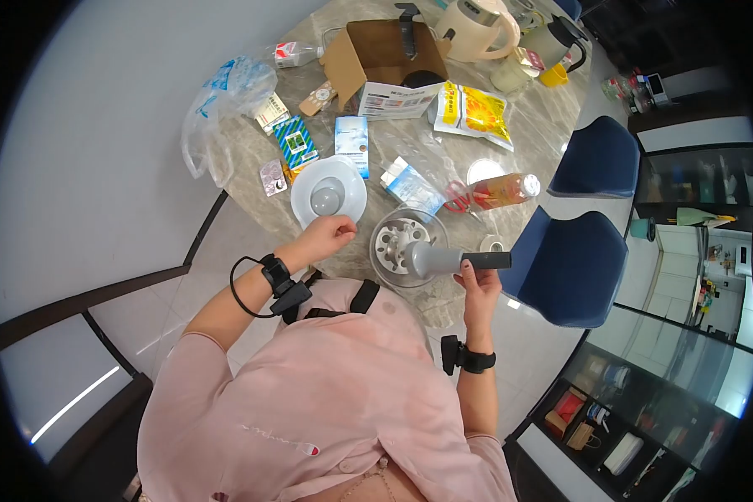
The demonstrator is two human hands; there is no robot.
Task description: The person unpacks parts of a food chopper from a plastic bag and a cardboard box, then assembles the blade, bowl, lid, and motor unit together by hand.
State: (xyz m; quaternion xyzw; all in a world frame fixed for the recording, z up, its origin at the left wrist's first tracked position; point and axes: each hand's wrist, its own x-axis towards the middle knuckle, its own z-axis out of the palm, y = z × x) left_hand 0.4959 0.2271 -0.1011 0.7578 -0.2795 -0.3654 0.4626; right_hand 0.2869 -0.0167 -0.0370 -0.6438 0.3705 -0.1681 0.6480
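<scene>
My right hand [478,287] holds a grey tool with a black handle [435,261], gripping it near where the grey body meets the handle. The tool lies nearly level, its wide grey end over a clear round bowl [385,277]. Inside that bowl sits a white disc with holes [391,243]. My left hand [330,237] is closed, its fingers curled in at the near edge of a white round lid-like piece with a grey domed centre [353,184]. Whether those fingers hold anything is hidden.
Around the bowl lie red scissors [458,197], a bottle of reddish drink [510,191] and a blue-white packet [413,186]. Farther back are an open cardboard box [350,69], a yellow pouch [474,115] and a kettle [468,33]. Blue chairs [573,263] stand at right.
</scene>
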